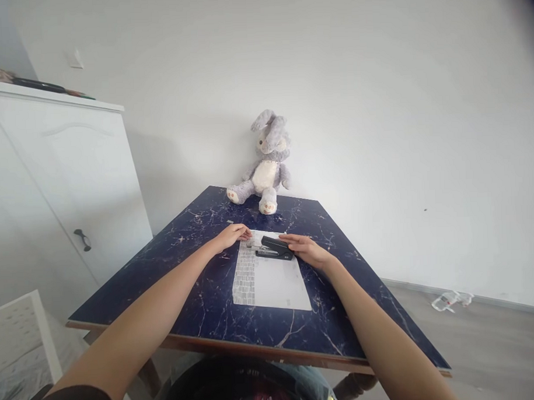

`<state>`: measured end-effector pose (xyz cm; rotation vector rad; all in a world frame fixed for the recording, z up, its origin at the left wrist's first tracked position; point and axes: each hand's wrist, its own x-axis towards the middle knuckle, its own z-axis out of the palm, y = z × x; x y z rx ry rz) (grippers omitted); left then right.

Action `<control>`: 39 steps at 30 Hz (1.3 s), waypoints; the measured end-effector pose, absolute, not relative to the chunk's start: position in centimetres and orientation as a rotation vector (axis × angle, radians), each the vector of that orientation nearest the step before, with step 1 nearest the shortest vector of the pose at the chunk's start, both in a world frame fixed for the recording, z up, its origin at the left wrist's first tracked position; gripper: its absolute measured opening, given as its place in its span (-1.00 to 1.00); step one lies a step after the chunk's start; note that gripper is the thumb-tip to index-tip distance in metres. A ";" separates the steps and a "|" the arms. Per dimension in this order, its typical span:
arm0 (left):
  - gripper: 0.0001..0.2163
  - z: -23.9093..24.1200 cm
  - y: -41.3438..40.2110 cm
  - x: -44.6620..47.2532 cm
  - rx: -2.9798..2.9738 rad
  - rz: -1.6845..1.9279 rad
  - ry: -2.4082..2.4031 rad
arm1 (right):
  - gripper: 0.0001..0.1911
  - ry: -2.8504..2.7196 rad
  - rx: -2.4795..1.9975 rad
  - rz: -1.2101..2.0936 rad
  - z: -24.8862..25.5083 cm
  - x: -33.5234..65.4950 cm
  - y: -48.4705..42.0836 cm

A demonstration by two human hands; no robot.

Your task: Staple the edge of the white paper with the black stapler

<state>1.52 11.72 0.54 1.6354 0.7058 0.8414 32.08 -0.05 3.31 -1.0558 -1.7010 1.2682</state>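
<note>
A black stapler [274, 255] lies on its base across the upper part of a white printed sheet of paper [276, 287], its top arm raised and a silver metal part jutting out toward the left. My right hand [310, 251] is at the stapler's rear end, fingers stretched over the black top and gripping it. At the sheet's upper left corner rests my left hand [234, 234], its fingers extended and slightly bent over the paper's edge, near the stapler's front. The left fingertips hold nothing that I can make out. Grey print runs down the sheet's left side.
The sheet lies on a dark blue marbled table [200, 307]. A grey plush rabbit [266, 165] sits at the table's back edge against the wall. A white cabinet [74, 183] stands at left, and a white plastic item [451, 300] lies on the floor at right.
</note>
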 end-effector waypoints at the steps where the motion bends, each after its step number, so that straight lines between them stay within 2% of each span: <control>1: -0.67 0.6 11.7 1.5 1.626 0.846 0.706 | -0.49 -1.785 -1.090 1.149 3.3 31.7 -0.1; 4: -0.66 0.6 11.6 1.6 1.595 0.853 0.696 | -0.63 -2.031 -1.269 0.698 3.0 30.1 -0.2; 7: -0.64 0.7 11.3 1.8 1.550 0.881 0.688 | -0.73 -2.033 -1.363 0.355 2.8 28.6 -0.4; 10: -0.58 1.3 10.7 2.2 1.328 0.884 0.642 | -0.67 -1.943 -1.269 0.049 2.9 27.6 -0.7; 13: -0.53 2.1 9.7 2.6 1.144 0.733 0.518 | -0.50 -2.020 -1.090 -0.296 3.1 27.1 -0.9; 15: -0.58 2.4 9.1 2.9 1.145 0.683 0.467 | -0.44 -2.137 -1.033 -0.463 3.2 26.8 -1.1; 18: -0.66 2.3 8.8 3.1 1.185 0.711 0.506 | -0.45 -2.230 -1.047 -0.608 3.5 26.4 -1.7; 21: -0.69 1.9 9.2 3.2 1.222 0.749 0.602 | -0.50 -2.205 -1.073 -0.636 3.8 25.9 -2.1; 24: -0.70 1.8 9.7 2.9 1.261 0.981 0.739 | -0.63 -1.991 -1.207 -0.492 3.7 25.8 -2.0; 27: -0.68 2.5 9.9 2.1 1.266 1.220 0.821 | -0.81 -1.789 -1.456 -0.083 2.7 26.4 -1.2; 29: -0.65 3.2 9.7 1.7 1.328 1.312 0.837 | -0.76 -1.793 -1.568 0.234 2.1 27.0 -0.6; 31: -0.62 3.8 9.1 1.6 1.463 1.360 0.834 | -0.70 -1.838 -1.577 0.417 1.9 27.4 -0.3; 36: -0.62 4.3 6.4 3.5 1.844 1.119 0.680 | -0.47 -1.892 -1.212 0.138 3.6 26.4 -1.5; 39: -0.63 4.2 4.7 5.1 1.964 0.922 0.547 | -0.59 -2.045 -0.993 0.080 4.1 25.3 -2.5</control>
